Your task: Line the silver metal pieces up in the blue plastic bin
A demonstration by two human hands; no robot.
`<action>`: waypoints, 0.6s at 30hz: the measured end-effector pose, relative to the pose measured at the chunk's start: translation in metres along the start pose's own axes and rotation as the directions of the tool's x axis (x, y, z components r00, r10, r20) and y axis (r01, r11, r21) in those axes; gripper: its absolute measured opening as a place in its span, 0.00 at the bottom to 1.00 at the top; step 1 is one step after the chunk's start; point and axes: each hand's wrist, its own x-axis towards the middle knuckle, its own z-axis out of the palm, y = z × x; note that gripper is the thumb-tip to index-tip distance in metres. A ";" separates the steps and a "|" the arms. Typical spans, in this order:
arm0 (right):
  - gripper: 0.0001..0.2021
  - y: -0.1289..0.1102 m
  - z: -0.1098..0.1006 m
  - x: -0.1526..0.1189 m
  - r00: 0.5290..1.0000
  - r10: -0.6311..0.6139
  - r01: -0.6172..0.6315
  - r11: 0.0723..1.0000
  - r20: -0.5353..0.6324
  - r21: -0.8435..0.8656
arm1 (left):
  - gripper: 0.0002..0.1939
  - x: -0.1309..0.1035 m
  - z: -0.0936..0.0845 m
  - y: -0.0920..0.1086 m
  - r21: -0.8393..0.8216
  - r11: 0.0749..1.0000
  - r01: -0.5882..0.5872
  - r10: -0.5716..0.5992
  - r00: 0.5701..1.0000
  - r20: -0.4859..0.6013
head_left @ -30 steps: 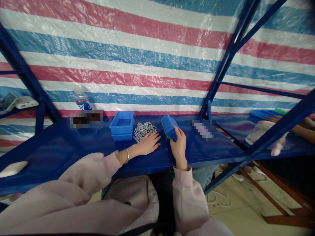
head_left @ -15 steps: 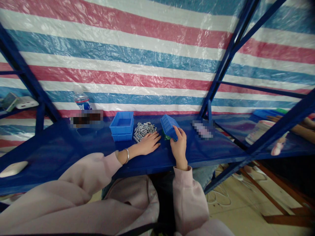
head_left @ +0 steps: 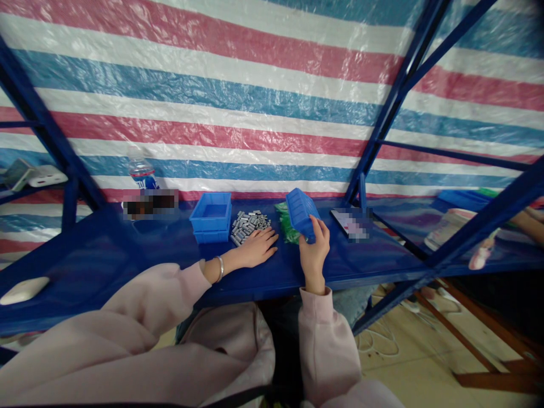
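Note:
My left hand [head_left: 257, 248] lies flat with fingers spread at the front right edge of a pile of small grey metal pieces [head_left: 246, 225]. Its fingers are apart and hold nothing. My right hand [head_left: 315, 243] grips a blue bin [head_left: 302, 209] by its near end; the bin is tipped over, with its ribbed underside facing up. Beside and partly under it, a heap of green pieces [head_left: 284, 218] lies on the blue table [head_left: 263, 280]. Left of the grey pile stand two stacked blue bins [head_left: 211, 221], the upper one looking empty inside.
A water bottle [head_left: 143, 173] stands at the back left near a blurred dark object. A white object [head_left: 24, 290] lies far left. Right of my right hand is a phone-like object [head_left: 351, 224]. Blue frame posts rise at both sides; another person's arm [head_left: 527, 225] shows far right.
My right hand has lifted the tipped blue bin and moved it right, uncovering more of the green heap. My left hand has stayed in place. The other person's hand has drawn back rightward.

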 end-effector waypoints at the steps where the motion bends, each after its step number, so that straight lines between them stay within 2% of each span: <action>1: 0.26 0.000 0.000 0.000 1.000 0.002 -0.002 1.000 -0.011 0.003 | 0.25 0.000 0.000 0.000 -0.004 1.000 -0.002 0.002 1.000 -0.003; 14: 0.24 -0.003 -0.003 0.001 0.993 0.008 -0.009 1.000 -0.119 -0.008 | 0.25 -0.001 0.006 -0.004 -0.025 1.000 -0.016 0.015 0.999 -0.040; 18: 0.25 0.000 -0.002 0.001 0.990 0.018 -0.010 0.998 -0.139 0.055 | 0.25 -0.001 0.007 -0.005 -0.026 0.999 -0.021 0.020 0.999 -0.044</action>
